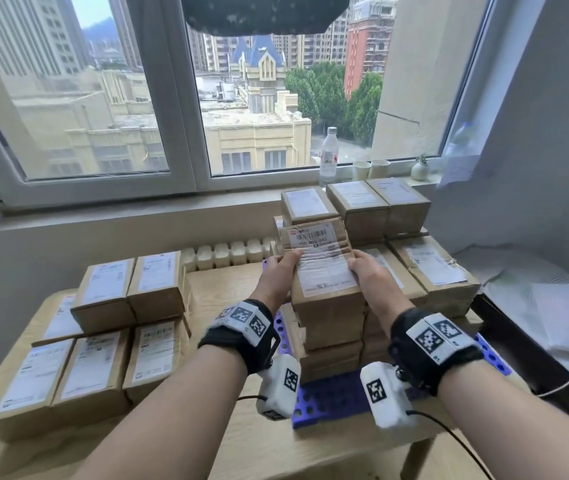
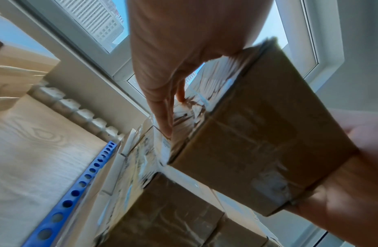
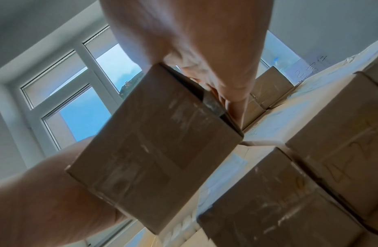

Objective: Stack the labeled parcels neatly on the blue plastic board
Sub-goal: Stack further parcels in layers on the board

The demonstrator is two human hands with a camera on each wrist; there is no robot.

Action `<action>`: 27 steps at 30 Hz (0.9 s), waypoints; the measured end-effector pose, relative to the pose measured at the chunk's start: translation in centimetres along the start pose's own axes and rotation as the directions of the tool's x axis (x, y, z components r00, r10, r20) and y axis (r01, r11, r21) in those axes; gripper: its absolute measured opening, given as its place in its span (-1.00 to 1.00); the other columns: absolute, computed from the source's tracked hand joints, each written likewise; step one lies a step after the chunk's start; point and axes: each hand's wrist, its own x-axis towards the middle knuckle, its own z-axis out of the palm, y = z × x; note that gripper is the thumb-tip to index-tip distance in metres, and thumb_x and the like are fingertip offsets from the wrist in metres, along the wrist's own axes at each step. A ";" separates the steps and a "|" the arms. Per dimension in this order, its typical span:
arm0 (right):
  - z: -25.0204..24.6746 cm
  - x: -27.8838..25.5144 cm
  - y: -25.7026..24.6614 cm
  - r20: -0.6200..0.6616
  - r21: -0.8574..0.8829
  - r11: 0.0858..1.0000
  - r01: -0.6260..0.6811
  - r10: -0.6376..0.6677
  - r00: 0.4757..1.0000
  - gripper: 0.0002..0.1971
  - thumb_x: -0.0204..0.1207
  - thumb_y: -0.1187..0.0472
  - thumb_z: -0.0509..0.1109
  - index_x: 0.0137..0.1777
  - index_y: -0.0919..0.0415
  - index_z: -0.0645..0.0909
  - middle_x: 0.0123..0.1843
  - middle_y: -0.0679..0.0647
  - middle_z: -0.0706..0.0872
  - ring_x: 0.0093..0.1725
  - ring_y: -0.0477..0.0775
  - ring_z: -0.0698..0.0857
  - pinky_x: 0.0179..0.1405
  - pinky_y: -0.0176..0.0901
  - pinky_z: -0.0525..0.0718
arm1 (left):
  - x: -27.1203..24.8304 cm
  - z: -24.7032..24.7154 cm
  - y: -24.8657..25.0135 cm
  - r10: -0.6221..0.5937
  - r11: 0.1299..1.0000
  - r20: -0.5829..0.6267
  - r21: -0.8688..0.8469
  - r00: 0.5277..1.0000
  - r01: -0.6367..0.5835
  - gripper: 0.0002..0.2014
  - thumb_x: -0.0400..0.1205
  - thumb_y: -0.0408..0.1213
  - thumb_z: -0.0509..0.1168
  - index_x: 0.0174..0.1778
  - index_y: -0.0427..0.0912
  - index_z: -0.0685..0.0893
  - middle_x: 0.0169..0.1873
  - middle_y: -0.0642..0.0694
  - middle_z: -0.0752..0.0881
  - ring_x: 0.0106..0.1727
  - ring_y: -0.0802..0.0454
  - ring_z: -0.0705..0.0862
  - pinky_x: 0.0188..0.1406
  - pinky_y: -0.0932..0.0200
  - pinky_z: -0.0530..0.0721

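Observation:
I hold a brown labeled parcel (image 1: 321, 265) between both hands, white barcode label up. My left hand (image 1: 281, 268) grips its left side with the thumb on the label. My right hand (image 1: 369, 270) grips the right side the same way. The parcel hangs just over a stack of parcels (image 1: 331, 341) on the blue perforated board (image 1: 331, 400). From the left wrist view I see the parcel's underside (image 2: 258, 150), my left hand (image 2: 173, 83) and the board's edge (image 2: 78, 188). The right wrist view shows the underside (image 3: 154, 158) and my right hand (image 3: 215, 66).
Several labeled parcels (image 1: 103, 327) lie in two layers on the left of the wooden table (image 1: 227, 299). More parcels (image 1: 380, 209) are piled at the back right and beside the stack (image 1: 439, 268). A water bottle (image 1: 328, 157) and cups (image 1: 369, 169) stand on the window sill.

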 end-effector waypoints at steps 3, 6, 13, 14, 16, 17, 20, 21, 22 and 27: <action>-0.5 5.6 3.5 -0.008 -0.025 0.999 -0.038 0.038 0.999 -0.26 0.31 -0.31 0.15 0.48 -0.02 0.52 0.40 -0.05 0.66 0.42 0.08 0.58 0.51 0.23 0.45 | 2.9 1.1 0.6 -0.022 0.999 0.002 0.039 1.000 0.022 -0.36 0.50 0.14 0.26 0.39 -0.24 0.55 0.18 -0.21 0.75 0.05 -0.09 0.79 -0.16 0.07 0.77; -0.7 7.5 2.9 -0.029 -0.035 0.996 -0.077 0.076 0.997 -0.26 0.26 -0.31 0.14 0.39 0.05 0.60 0.35 0.05 0.69 0.38 0.18 0.61 0.48 0.26 0.48 | 5.7 1.8 0.6 -0.035 0.997 0.004 0.075 0.999 0.035 -0.30 0.43 0.18 0.24 0.35 -0.28 0.56 0.15 -0.22 0.75 0.04 -0.13 0.78 -0.11 0.06 0.76; -0.6 7.3 0.0 0.026 -0.091 0.982 -0.166 0.169 0.985 -0.55 0.38 -0.11 0.15 0.01 0.18 0.70 0.08 0.11 0.75 0.14 0.19 0.67 0.30 0.13 0.58 | 9.2 2.4 -0.6 -0.071 0.962 -0.091 0.259 0.993 0.093 0.02 0.16 0.35 0.13 0.50 -0.21 0.49 0.32 -0.20 0.66 0.29 -0.20 0.65 0.40 -0.15 0.56; -0.6 7.5 0.0 0.048 -0.088 0.980 -0.180 0.185 0.982 -0.57 0.46 -0.09 0.18 0.09 0.19 0.68 0.13 0.10 0.74 0.18 0.17 0.66 0.32 0.11 0.57 | 8.9 2.4 -0.3 -0.077 0.954 -0.102 0.280 0.992 0.103 -0.04 0.26 0.31 0.12 0.52 -0.23 0.46 0.33 -0.20 0.65 0.29 -0.20 0.64 0.38 -0.12 0.57; -0.7 7.6 -0.1 0.082 -0.102 0.975 -0.196 0.205 0.975 -0.68 0.63 0.01 0.19 0.23 0.15 0.60 0.16 0.06 0.67 0.20 0.12 0.62 0.28 0.00 0.53 | 8.6 2.6 0.3 -0.099 0.944 -0.133 0.300 0.986 0.135 -0.19 0.47 0.23 0.10 0.55 -0.26 0.41 0.36 -0.22 0.60 0.29 -0.21 0.63 0.24 -0.03 0.61; -0.8 7.9 -0.2 0.089 -0.117 0.972 -0.205 0.215 0.973 -0.70 0.66 0.03 0.19 0.27 0.14 0.58 0.14 0.04 0.65 0.19 0.10 0.60 0.26 -0.01 0.52 | 8.7 2.7 0.4 -0.109 0.938 -0.144 0.311 0.984 0.150 -0.26 0.57 0.18 0.09 0.56 -0.28 0.38 0.38 -0.23 0.58 0.30 -0.21 0.62 0.11 0.04 0.60; -1.0 8.6 0.0 0.114 -0.148 0.966 -0.212 0.229 0.967 -0.69 0.62 0.03 0.19 0.22 0.18 0.59 0.08 0.03 0.68 0.13 0.08 0.64 0.22 0.02 0.56 | 9.2 2.8 0.5 -0.124 0.927 -0.166 0.333 0.978 0.174 -0.27 0.57 0.16 0.07 0.55 -0.30 0.41 0.40 -0.27 0.57 0.30 -0.22 0.62 -0.04 0.07 0.59; -1.0 8.9 0.1 0.118 -0.172 0.963 -0.210 0.232 0.966 -0.63 0.57 -0.01 0.21 0.22 0.19 0.60 0.11 0.05 0.70 0.14 0.10 0.65 0.25 0.04 0.58 | 9.2 2.9 0.6 -0.136 0.925 -0.172 0.331 0.976 0.187 -0.23 0.51 0.18 0.08 0.54 -0.30 0.42 0.40 -0.27 0.58 0.30 -0.23 0.62 0.01 0.05 0.60; -1.0 9.2 0.4 0.127 -0.195 0.958 -0.208 0.235 0.964 -0.54 0.48 -0.08 0.22 0.23 0.19 0.62 0.14 0.06 0.71 0.17 0.12 0.66 0.28 0.08 0.58 | 9.3 2.9 0.6 -0.135 0.927 -0.178 0.325 0.975 0.188 -0.23 0.51 0.16 0.09 0.54 -0.31 0.42 0.39 -0.27 0.58 0.30 -0.23 0.62 0.05 0.05 0.59; -1.0 10.8 1.8 0.131 -0.217 0.952 -0.218 0.250 0.959 -0.34 0.24 -0.22 0.20 0.27 0.14 0.62 0.18 0.05 0.72 0.18 0.13 0.68 0.33 0.19 0.59 | 9.9 3.0 0.5 -0.139 0.921 -0.204 0.332 0.969 0.203 -0.41 0.70 -0.02 0.07 0.54 -0.36 0.41 0.42 -0.28 0.54 0.21 -0.15 0.58 -0.05 0.15 0.40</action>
